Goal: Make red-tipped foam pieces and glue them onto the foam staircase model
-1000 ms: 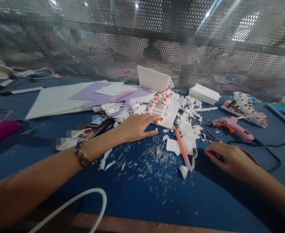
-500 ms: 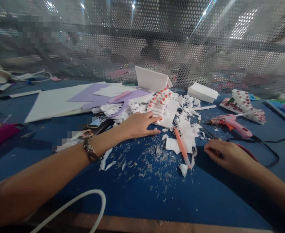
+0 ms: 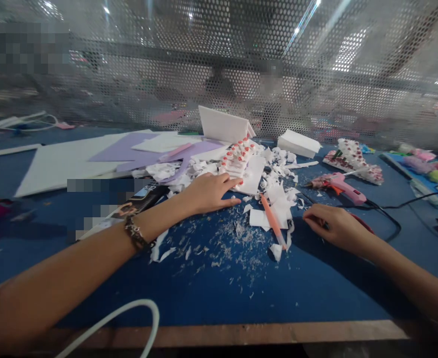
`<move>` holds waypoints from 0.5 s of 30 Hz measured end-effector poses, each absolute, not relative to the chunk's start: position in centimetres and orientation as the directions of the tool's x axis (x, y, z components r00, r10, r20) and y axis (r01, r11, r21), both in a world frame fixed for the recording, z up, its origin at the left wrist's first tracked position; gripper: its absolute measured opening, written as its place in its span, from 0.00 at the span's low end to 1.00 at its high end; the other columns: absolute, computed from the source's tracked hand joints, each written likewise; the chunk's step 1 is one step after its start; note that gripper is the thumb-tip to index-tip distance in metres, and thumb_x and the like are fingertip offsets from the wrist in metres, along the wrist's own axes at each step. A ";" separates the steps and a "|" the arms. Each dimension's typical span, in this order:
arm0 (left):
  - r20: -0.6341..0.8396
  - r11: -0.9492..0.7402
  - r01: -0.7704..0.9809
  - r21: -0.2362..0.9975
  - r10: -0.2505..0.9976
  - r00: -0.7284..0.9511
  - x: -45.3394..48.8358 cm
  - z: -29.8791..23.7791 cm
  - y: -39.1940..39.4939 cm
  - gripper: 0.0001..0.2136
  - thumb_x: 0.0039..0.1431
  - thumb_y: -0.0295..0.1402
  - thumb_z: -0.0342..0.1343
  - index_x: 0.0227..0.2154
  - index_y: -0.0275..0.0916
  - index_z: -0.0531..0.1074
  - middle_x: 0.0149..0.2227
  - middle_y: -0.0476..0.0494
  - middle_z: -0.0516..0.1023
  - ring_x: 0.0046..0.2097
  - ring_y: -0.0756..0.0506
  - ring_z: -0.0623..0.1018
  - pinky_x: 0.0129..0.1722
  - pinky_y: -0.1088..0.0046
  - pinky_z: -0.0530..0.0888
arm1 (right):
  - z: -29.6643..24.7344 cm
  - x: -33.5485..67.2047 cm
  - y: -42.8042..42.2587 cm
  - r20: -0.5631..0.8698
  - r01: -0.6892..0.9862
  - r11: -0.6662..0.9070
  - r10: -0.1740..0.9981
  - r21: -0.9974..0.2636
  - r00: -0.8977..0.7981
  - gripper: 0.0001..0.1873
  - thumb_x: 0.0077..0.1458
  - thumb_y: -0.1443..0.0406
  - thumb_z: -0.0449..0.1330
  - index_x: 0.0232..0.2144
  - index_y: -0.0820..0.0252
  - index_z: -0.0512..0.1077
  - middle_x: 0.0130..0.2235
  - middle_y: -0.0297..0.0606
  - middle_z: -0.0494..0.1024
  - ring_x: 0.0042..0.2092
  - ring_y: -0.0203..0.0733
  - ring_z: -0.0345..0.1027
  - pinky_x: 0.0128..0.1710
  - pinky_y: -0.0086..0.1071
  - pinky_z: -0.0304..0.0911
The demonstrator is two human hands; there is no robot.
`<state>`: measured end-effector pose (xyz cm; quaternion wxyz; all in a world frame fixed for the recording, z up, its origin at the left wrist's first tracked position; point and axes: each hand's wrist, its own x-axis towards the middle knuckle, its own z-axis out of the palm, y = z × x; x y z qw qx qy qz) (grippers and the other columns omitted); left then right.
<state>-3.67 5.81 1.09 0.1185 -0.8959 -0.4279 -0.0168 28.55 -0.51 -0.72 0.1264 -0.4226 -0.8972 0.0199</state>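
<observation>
My left hand lies palm down with its fingers apart, index finger and thumb stretched to the right. Its fingertips rest at the near edge of a white ruffled piece dotted with red. Below the thumb is the blue tabletop with fine white shreds. My right hand is on the table at the right, fingers curled and pinched together. Behind it shows part of a red curved loop; what the fingers hold, if anything, is hidden. Between the hands lies an orange pen-like tool on white scraps.
A pink glue gun with a black cord lies beyond my right hand. White and purple sheets spread at the left. White foam blocks and a second decorated piece stand farther back, before a perforated metal screen. Coloured pompoms sit right.
The view has swung slightly right, so the scene sits farther left and more pompoms show. Both hands keep about the same pose and place on the table.
</observation>
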 end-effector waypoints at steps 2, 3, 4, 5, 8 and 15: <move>0.177 -0.613 0.768 -0.187 0.748 0.640 -3.4 1.3 5.2 0.28 0.59 0.49 0.38 0.58 0.38 0.53 0.47 0.35 0.69 0.37 0.42 0.72 0.33 0.70 0.65 | -0.4 28.0 -0.5 0.238 0.740 0.664 0.740 -0.108 -0.629 0.10 0.58 0.65 0.47 0.37 0.60 0.67 0.32 0.37 0.71 0.30 0.33 0.65 0.29 0.26 0.56; 0.194 -0.626 0.760 -0.172 0.735 0.650 -3.1 1.4 4.8 0.27 0.60 0.47 0.39 0.58 0.37 0.54 0.47 0.34 0.68 0.38 0.41 0.72 0.34 0.69 0.65 | -0.1 27.6 -0.5 0.240 0.724 0.686 0.716 -0.072 -0.655 0.12 0.59 0.66 0.46 0.40 0.60 0.66 0.33 0.37 0.71 0.31 0.33 0.65 0.30 0.26 0.56; 0.202 -0.648 0.747 -0.150 0.719 0.665 -2.8 1.5 4.4 0.25 0.61 0.46 0.39 0.57 0.37 0.56 0.48 0.34 0.68 0.40 0.41 0.72 0.36 0.69 0.65 | 0.2 27.0 -0.5 0.229 0.698 0.716 0.683 -0.023 -0.693 0.13 0.59 0.68 0.45 0.43 0.59 0.66 0.34 0.38 0.71 0.32 0.33 0.65 0.29 0.25 0.55; 0.191 -0.676 0.727 -0.115 0.703 0.684 -2.3 1.4 3.9 0.23 0.61 0.45 0.39 0.54 0.37 0.59 0.47 0.36 0.68 0.41 0.41 0.71 0.38 0.68 0.66 | 0.5 26.4 -0.4 0.200 0.662 0.749 0.643 0.037 -0.739 0.15 0.59 0.69 0.45 0.45 0.57 0.65 0.35 0.37 0.71 0.32 0.32 0.65 0.29 0.25 0.54; 0.118 -0.733 0.679 0.038 0.678 0.726 -0.9 1.1 2.7 0.20 0.60 0.45 0.41 0.47 0.39 0.67 0.44 0.39 0.69 0.39 0.43 0.72 0.37 0.69 0.66 | 1.3 24.3 0.0 0.107 0.525 0.812 0.516 0.255 -0.850 0.19 0.55 0.73 0.48 0.48 0.53 0.63 0.33 0.34 0.70 0.28 0.31 0.62 0.24 0.27 0.47; 0.113 -0.691 0.696 0.193 0.720 0.684 0.5 -0.1 2.1 0.15 0.56 0.42 0.48 0.38 0.36 0.69 0.39 0.40 0.70 0.34 0.46 0.71 0.31 0.72 0.65 | 0.3 21.5 1.4 0.084 0.349 0.775 0.361 0.526 -0.929 0.09 0.58 0.70 0.49 0.40 0.61 0.65 0.33 0.37 0.71 0.27 0.31 0.59 0.24 0.30 0.42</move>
